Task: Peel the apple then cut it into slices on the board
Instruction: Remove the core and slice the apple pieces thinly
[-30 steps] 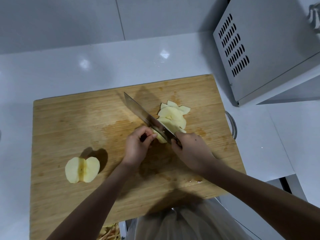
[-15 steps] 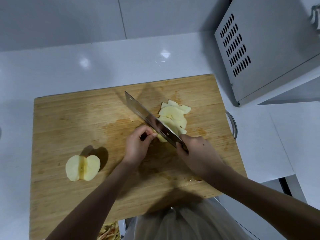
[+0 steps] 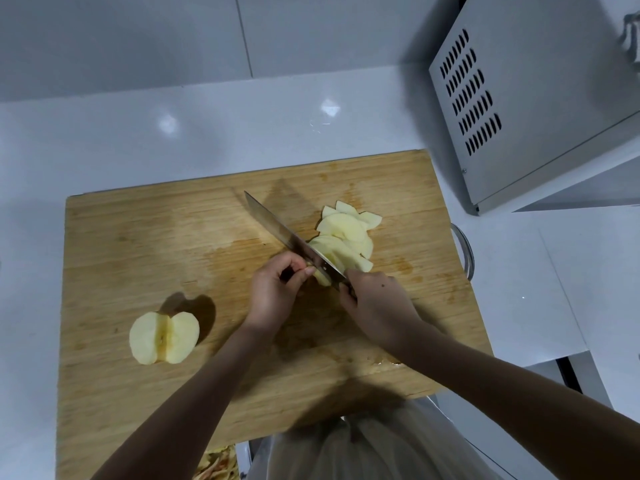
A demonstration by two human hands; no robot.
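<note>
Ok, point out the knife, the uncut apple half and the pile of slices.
knife (image 3: pixel 273 226), head view, middle of the blade.
apple half (image 3: pixel 164 337), head view, centre, at the core.
pile of slices (image 3: pixel 346 233), head view, a top slice.

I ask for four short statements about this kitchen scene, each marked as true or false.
1. The right hand grips the knife. True.
2. The apple half lies right of the slices. False: it lies left of them, apart, on the wooden board.
3. The apple half has red peel. False: it is peeled and pale.
4. The left hand pinches the apple piece beside the knife. True.
</note>
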